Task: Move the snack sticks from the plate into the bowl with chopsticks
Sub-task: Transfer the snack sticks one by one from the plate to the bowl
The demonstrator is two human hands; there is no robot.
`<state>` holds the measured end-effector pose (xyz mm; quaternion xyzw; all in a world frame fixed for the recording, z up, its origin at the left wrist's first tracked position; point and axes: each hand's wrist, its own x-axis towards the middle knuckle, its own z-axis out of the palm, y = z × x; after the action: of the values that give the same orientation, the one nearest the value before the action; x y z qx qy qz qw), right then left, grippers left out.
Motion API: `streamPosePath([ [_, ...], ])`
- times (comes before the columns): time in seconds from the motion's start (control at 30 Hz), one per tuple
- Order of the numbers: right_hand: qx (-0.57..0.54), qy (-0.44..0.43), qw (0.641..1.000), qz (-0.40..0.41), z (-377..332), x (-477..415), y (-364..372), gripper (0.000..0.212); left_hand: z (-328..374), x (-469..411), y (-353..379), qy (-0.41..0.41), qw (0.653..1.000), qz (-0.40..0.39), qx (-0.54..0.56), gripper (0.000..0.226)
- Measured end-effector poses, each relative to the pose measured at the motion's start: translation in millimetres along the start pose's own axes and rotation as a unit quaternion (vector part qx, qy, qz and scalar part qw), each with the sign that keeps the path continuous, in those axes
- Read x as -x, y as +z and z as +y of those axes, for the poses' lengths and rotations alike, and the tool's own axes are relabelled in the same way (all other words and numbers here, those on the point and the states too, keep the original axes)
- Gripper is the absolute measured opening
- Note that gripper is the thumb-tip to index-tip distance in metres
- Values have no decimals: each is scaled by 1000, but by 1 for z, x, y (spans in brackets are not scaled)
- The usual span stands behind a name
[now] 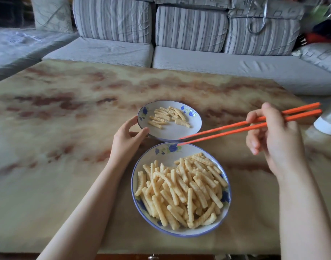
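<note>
Nearest the person, the deeper blue-flowered dish (161, 156), which I take for the bowl, is heaped with crinkle-cut snack sticks (181, 190). That would put the task well along, though which dish is plate and which bowl is not certain from shape alone. The right hand (273, 136) holds a pair of orange chopsticks (236, 126), fingers curled round them about the middle of their length. Their tips stand slightly apart with nothing between them, above the gap where the two dishes nearly meet. The left hand (127, 137) cups the near left rim of the shallower dish (179, 130) beyond, thumb and fingers curved against its edge to steady it on the marbled table (67, 128). On that far dish, judged the plate, a scatter of sticks (166, 116) is left to move.
</note>
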<state>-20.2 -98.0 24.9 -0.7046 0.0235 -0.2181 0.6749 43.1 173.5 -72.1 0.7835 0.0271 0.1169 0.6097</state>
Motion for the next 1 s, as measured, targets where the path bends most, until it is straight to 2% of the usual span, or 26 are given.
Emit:
streamPosePath([
  [0.2, 33, -2, 999, -21, -14, 2, -19, 54, 1, 0, 0, 7, 1000, 1, -6, 43],
  [0.53, 83, 24, 995, -56, -9, 4, -4, 46, -2, -2, 0, 6, 1000, -4, -9, 45],
  [0.77, 43, 33, 998, -29, -6, 6, 5, 49, -2, -2, -1, 10, 1000, -2, -8, 45],
  [1.0, -45, -1, 998, 32, -5, 5, 9, 48, -1, -1, 0, -3, 1000, -1, -2, 43],
])
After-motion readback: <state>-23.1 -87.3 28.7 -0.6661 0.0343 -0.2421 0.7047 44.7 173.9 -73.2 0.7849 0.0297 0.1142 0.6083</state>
